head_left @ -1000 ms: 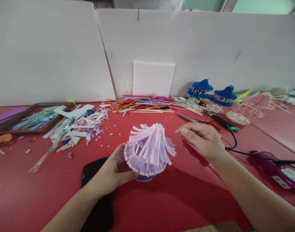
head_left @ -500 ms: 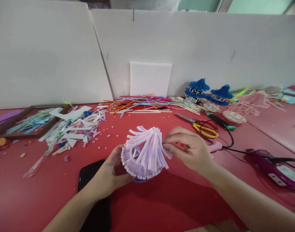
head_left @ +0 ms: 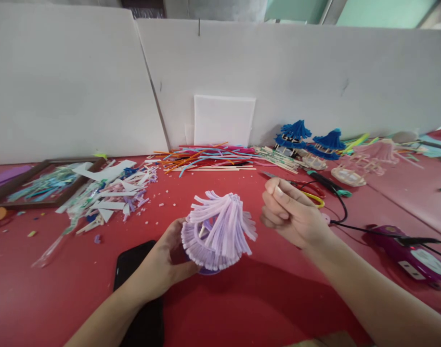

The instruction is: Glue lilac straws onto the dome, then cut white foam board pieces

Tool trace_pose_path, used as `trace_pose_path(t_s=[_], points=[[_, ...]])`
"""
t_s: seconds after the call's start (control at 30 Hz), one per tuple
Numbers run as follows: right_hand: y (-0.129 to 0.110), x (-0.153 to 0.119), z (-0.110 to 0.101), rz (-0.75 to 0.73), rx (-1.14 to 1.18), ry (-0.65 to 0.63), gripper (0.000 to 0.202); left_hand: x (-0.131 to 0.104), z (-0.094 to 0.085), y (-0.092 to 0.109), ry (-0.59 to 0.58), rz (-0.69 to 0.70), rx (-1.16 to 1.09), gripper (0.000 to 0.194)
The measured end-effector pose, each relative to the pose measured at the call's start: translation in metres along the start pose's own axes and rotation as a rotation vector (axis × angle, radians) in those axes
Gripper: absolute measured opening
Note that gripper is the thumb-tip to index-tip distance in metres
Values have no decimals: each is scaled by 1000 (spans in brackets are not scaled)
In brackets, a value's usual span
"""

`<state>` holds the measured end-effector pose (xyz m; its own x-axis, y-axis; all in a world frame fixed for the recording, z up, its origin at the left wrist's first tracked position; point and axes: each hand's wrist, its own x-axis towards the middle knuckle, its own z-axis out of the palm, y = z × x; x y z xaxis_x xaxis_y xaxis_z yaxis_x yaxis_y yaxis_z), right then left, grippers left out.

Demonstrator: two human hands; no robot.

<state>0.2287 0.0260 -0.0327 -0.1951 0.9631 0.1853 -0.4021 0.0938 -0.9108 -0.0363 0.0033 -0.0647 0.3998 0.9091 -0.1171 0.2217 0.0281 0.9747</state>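
Lilac fuzzy-strip model (head_left: 226, 231), head view: grasped low on its side by the left hand (head_left: 164, 262), right hand (head_left: 292, 212) curled closed just beside it, nothing visible inside; probably light, fringe above the grip likely soft and easily bent, so best held by the purple base (head_left: 209, 272) below.

I see a brown frame (head_left: 29, 206) at middle left, a black phone (head_left: 147, 315) lower left and a magenta device (head_left: 409, 254) lower right.
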Motion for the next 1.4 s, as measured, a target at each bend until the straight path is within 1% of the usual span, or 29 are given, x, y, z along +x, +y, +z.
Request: trace_pose_path(t_s=[0.03, 0.1, 0.2, 0.27, 0.33, 0.4, 0.5, 0.63, 0.67, 0.73, 0.77, 0.83, 0.87, 0.93, 1.0, 1.07, 1.13, 1.23, 1.33, 1.4], points=[[1, 0, -2, -23, -74, 23, 22, 0, 0, 1, 3, 0, -3, 59], [3, 0, -6, -95, -328, 48, 20, 0, 0, 2, 6, 3, -4, 60], [2, -1, -10, -220, -737, 9, 15, -1, -1, 2, 17, 8, 10, 59], [1, -1, -11, -285, -859, -46, 15, -1, -2, 2, 25, 14, 21, 59], [1, 0, -12, -312, -906, -99, 15, -1, -1, 0, 24, 21, 24, 60], [3, 0, -13, -307, -928, -146, 19, 0, 0, -3, 25, 29, 19, 61], [7, 2, -13, -300, -919, -173, 25, 0, 1, -5, 40, 33, 5, 64], [11, 1, -13, -338, -909, -179, 10, 1, 3, -5, 54, 28, -6, 65], [12, 0, -13, -344, -919, -169, 10, 0, 3, -5, 52, 29, -10, 65], [15, -2, -13, -352, -919, -71, 12, 0, 3, -4, 45, 38, -24, 65], [16, -2, -13, -347, -878, 3, 13, 0, 3, -3, 38, 45, -35, 65], [19, -2, -10, -292, -684, 121, 21, 0, 3, -2, 19, 63, -65, 68], [19, -2, -9, -244, -549, 139, 25, 0, 3, -2, 6, 71, -80, 68], [19, 0, -5, -140, -297, 109, 30, -1, 4, 0, -21, 79, -107, 67], [17, 1, -4, -75, -174, 77, 32, -1, 5, 1, -45, 75, -124, 63], [13, 0, -4, -64, -224, 53, 31, -2, 7, 3, -54, 76, -137, 63], [8, -2, -5, -93, -408, 8, 26, -2, 8, 5, -51, 89, -147, 64], [-2, -4, -8, -148, -656, -101, 23, -2, 8, 7, -43, 109, -149, 58], [-9, -4, -14, -161, -708, -205, 25, -2, 10, 8, 0, 134, -165, 52], [-9, -3, -19, -86, -703, -273, 38, -2, 11, 8, 40, 156, -178, 52]])
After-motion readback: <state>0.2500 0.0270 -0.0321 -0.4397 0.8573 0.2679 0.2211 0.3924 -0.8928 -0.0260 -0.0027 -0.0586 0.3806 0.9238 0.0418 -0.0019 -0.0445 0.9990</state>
